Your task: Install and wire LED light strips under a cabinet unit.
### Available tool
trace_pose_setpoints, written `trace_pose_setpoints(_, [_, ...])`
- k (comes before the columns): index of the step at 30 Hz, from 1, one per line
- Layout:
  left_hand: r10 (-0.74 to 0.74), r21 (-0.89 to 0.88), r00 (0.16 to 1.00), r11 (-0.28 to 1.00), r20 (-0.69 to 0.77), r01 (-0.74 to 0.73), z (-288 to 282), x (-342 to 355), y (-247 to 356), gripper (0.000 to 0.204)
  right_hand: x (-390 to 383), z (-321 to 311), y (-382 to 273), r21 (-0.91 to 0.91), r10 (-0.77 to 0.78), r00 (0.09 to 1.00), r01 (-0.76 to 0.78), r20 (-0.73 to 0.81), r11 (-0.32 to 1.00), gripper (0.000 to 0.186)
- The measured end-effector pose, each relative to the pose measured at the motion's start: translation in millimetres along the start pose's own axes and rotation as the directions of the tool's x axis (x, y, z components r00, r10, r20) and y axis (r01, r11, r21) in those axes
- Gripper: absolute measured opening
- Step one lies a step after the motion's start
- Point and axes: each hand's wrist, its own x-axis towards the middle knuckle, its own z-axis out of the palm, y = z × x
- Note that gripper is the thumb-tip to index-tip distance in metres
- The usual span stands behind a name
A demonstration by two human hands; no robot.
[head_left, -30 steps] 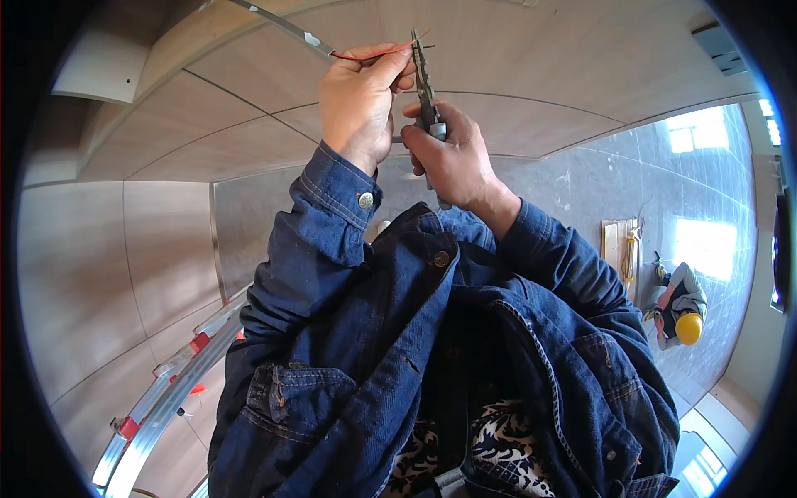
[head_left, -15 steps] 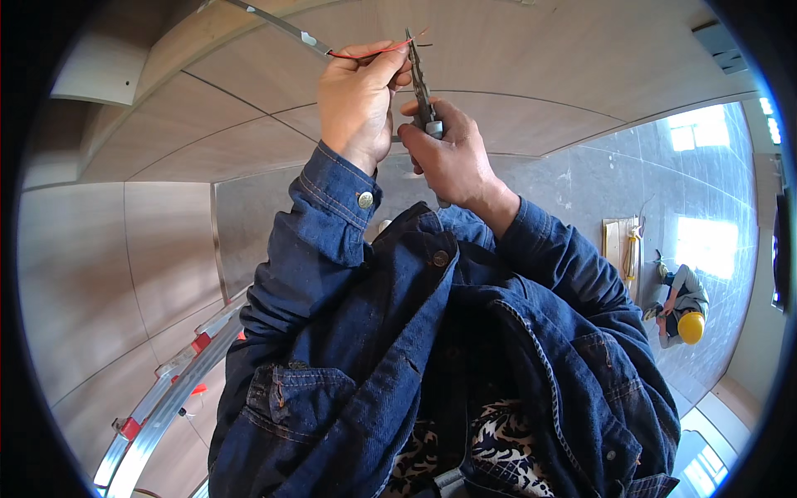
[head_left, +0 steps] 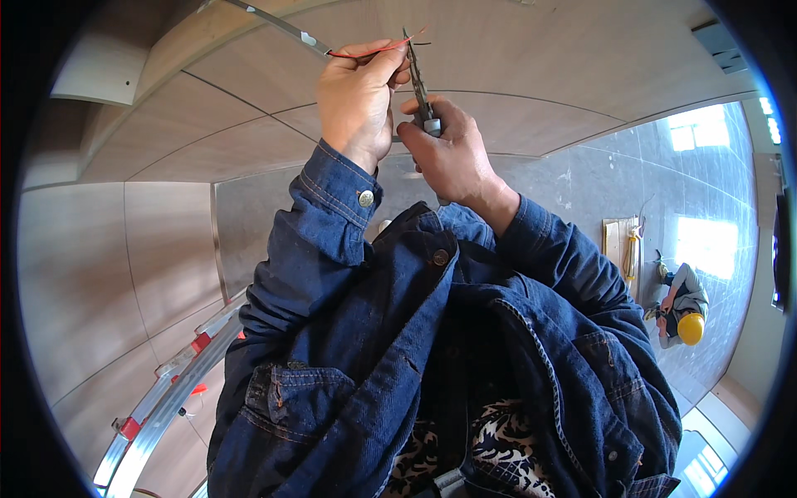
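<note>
High in the head view, my left hand is closed, pinching a thin red wire between thumb and fingers. Beyond the fingertips, the wire's end lies across the jaws of slim, notched wire strippers. A short dark wire end sticks out just past the jaws. My right hand is wrapped around the tool's handles, which it mostly hides. A flat grey strip runs from the upper left to the wire beside my left hand.
Wood-grain panels stand in front of me, and others at the left. An aluminium ladder with red fittings is at the lower left. On the grey floor far right crouches a person in a yellow helmet, near a board.
The wire strippers have tilted very slightly to the left in my right hand. My left hand keeps its pinch on the red wire. The crouching person's arms have shifted a little.
</note>
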Motion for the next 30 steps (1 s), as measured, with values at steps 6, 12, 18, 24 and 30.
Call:
trace_pose_setpoints(6, [-0.008, 0.000, 1.000, 1.000, -0.004, 0.008, -2, 1, -1, 0.014, 0, 0, -3, -0.022, -0.005, 1.000, 0.005, -0.004, 1.000, 0.029])
trace_pose_setpoints(12, [0.010, 0.024, 1.000, 1.000, 0.008, -0.010, -2, -1, -3, 0.013, 3, -1, 1, 0.006, -0.024, 1.000, 0.024, -0.009, 1.000, 0.025])
trace_pose_setpoints(18, [0.031, 0.042, 1.000, 0.999, 0.000, -0.031, 1, -4, -8, 0.017, 6, -3, 4, 0.026, 0.030, 1.000, -0.030, 0.003, 0.999, 0.023])
trace_pose_setpoints(24, [-0.011, -0.014, 0.998, 1.000, -0.062, 0.010, 8, -5, -8, 0.023, 4, -4, 14, 0.073, 0.125, 0.990, -0.130, 0.061, 0.989, 0.022])
trace_pose_setpoints(30, [-0.102, -0.080, 0.980, 0.993, -0.173, 0.089, 15, -4, -11, 0.024, -5, -5, 12, 0.253, 0.264, 0.946, -0.306, 0.186, 0.918, 0.021])
